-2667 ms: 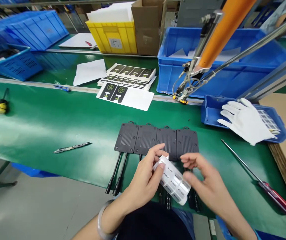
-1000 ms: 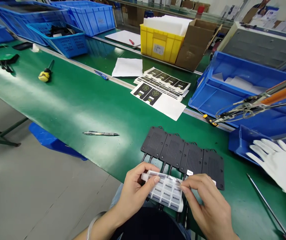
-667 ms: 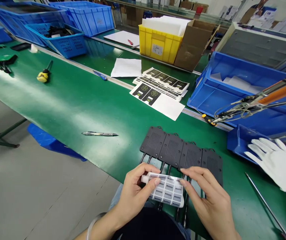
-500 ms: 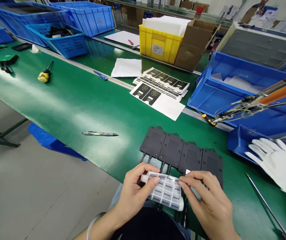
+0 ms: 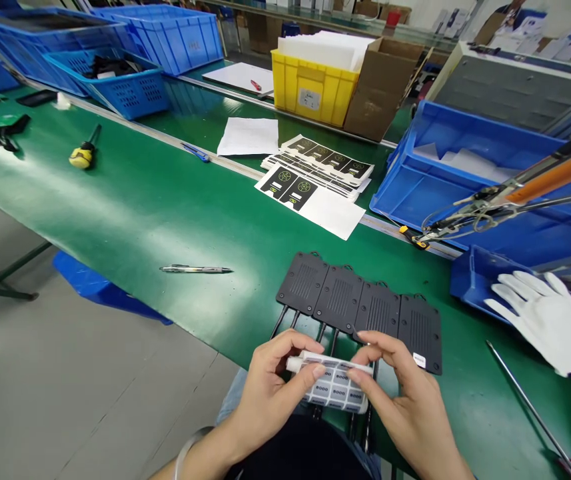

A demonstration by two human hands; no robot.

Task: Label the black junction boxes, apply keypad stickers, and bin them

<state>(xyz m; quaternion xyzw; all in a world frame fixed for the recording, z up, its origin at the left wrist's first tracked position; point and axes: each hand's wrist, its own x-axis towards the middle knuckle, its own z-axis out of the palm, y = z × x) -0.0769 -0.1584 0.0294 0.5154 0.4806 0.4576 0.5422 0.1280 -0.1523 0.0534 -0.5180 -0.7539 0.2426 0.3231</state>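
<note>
Left hand (image 5: pixel 276 383) pinched on the label sheet (image 5: pixel 334 385) at the bench's near edge, right hand (image 5: pixel 401 393) gripping its other side, four black modules (image 5: pixel 360 310) just behind.

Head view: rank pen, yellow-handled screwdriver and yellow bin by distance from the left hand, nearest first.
From the left hand:
1. Pen, lying on the green table just up and left.
2. Yellow-handled screwdriver, far left on the table.
3. Yellow bin, at the back beside the cardboard box.
</note>
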